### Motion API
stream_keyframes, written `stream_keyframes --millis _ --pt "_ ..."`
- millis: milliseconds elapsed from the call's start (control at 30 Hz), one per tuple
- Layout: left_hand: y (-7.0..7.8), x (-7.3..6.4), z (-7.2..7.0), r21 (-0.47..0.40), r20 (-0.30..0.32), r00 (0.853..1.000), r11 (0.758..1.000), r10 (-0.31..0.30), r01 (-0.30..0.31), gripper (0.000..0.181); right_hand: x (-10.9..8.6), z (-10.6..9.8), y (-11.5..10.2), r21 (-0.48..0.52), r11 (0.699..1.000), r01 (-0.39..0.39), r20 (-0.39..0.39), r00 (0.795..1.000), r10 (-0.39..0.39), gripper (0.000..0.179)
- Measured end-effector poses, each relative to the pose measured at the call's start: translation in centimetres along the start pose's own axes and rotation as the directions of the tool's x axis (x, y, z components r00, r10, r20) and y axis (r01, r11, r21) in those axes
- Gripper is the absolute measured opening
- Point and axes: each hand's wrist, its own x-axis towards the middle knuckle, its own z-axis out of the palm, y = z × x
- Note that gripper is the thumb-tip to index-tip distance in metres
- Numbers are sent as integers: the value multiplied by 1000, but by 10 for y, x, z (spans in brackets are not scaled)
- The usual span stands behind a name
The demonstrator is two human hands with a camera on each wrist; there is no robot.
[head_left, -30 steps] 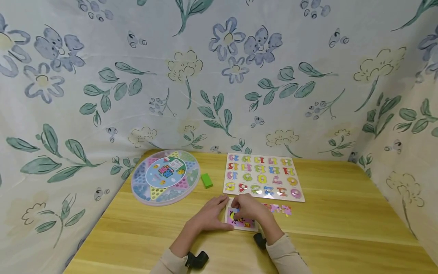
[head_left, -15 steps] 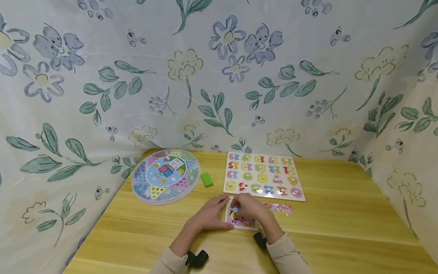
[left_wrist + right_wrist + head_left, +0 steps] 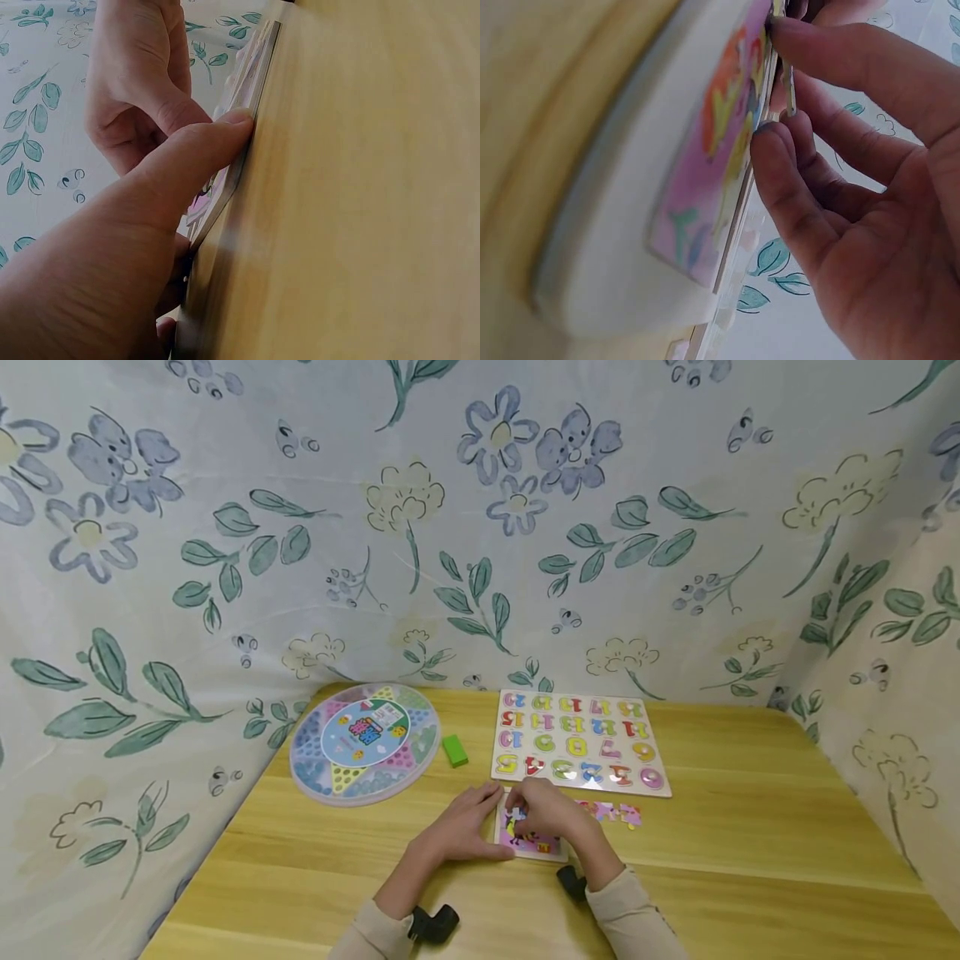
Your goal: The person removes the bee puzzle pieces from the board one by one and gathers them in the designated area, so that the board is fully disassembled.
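A small picture jigsaw puzzle in a pale frame point(image 3: 551, 857) lies on the table, a bee on pink showing. My left hand point(image 3: 461, 828) rests along its left side, its straight thumb pressing the near edge and its fingers reaching the far left corner. Over the picture, my right hand point(image 3: 553, 810) pinches a thin puzzle piece point(image 3: 790, 88), seen edge-on in the right wrist view. The picture on that piece is hidden. Loose joined puzzle pieces point(image 3: 628, 815), pink, lie right of the frame, partly behind my right hand.
Behind the puzzle lies a number board point(image 3: 656, 792) with coloured numerals. To its left are a green block point(image 3: 454, 751) and a round board point(image 3: 300, 785) with a star pattern. A floral cloth point(image 3: 480, 510) hangs along the table's back edge.
The head view shifts slightly. Both hands stay at the puzzle, with at most a small movement of the right fingers.
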Motion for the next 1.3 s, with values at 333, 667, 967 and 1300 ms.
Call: stream_keyframes --millis 333,667,967,1300 --pt "0 1 0 22 4 1000 1000 2 -2 103 -1 1 0 -30 999 27 -28 999 -28 22" --pt "-1 1 0 25 -4 1000 1000 7 -7 103 -1 0 0 -2 1000 23 -29 999 -23 22" --pt "0 1 1 25 9 1000 1000 5 -5 103 -2 0 5 17 1000 14 -45 999 -13 23" --pt "-1 2 2 18 6 1000 1000 -12 12 104 -10 -6 9 5 1000 -12 -76 997 12 25"
